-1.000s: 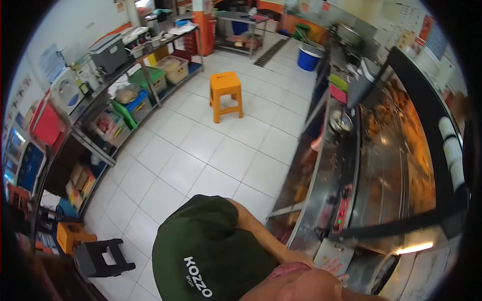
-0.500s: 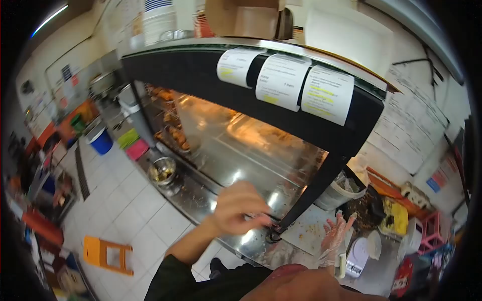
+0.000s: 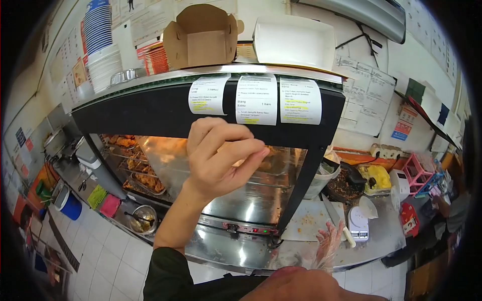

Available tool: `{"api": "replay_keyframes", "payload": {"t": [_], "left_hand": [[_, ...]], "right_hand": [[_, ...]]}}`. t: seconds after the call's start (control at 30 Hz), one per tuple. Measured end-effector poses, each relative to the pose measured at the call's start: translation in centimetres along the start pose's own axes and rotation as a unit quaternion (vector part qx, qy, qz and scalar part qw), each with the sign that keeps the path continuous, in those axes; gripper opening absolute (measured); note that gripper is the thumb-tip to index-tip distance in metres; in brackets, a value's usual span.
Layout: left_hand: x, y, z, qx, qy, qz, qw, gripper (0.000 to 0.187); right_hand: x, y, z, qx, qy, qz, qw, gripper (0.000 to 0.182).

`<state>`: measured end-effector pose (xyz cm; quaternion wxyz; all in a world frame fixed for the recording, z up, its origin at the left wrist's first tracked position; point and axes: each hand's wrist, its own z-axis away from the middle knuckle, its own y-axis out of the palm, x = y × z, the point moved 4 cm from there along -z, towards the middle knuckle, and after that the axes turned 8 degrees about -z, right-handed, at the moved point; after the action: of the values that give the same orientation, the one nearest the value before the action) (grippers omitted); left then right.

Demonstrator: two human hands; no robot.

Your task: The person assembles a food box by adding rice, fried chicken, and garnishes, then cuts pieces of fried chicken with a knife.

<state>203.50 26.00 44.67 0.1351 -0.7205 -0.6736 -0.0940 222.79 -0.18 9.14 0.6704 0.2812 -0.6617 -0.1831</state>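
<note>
The left hand (image 3: 221, 158) is up in front of the food case (image 3: 165, 113), fingers pinched together just under the middle paper slip (image 3: 256, 99), holding nothing. The right hand (image 3: 329, 241), in a clear glove, hangs open below the case, over the desk (image 3: 371, 241).

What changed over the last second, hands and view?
The view swung from the floor up to the warmer. The left hand rose from the warmer's lower edge to just below the order slips, fingers pinched; nothing visibly held. The gloved right hand stayed low by the cutting board. The slips hang as before.
</note>
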Motion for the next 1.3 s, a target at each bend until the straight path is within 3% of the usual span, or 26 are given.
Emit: {"api": "replay_keyframes", "payload": {"t": [0.2, 0.6, 1.3], "left_hand": [[1.4, 1.5, -3.8, 0.006, 0.042, -0.012, 0.999, 0.034], [1.9, 4.7, -5.2, 0.185, 0.043, -0.053, 0.980, 0.037], [1.6, 4.3, -5.8, 0.225, 0.044, -0.055, 0.972, 0.045]], "right_hand": [[0.1, -0.1, 1.9, -0.026, 0.009, -0.037, 0.999, 0.069], [-0.6, -1.7, 2.5, -0.063, 0.020, -0.041, 0.997, 0.064], [0.1, -1.9, 3.6, -0.059, 0.025, 0.004, 0.998, 0.057]]}}
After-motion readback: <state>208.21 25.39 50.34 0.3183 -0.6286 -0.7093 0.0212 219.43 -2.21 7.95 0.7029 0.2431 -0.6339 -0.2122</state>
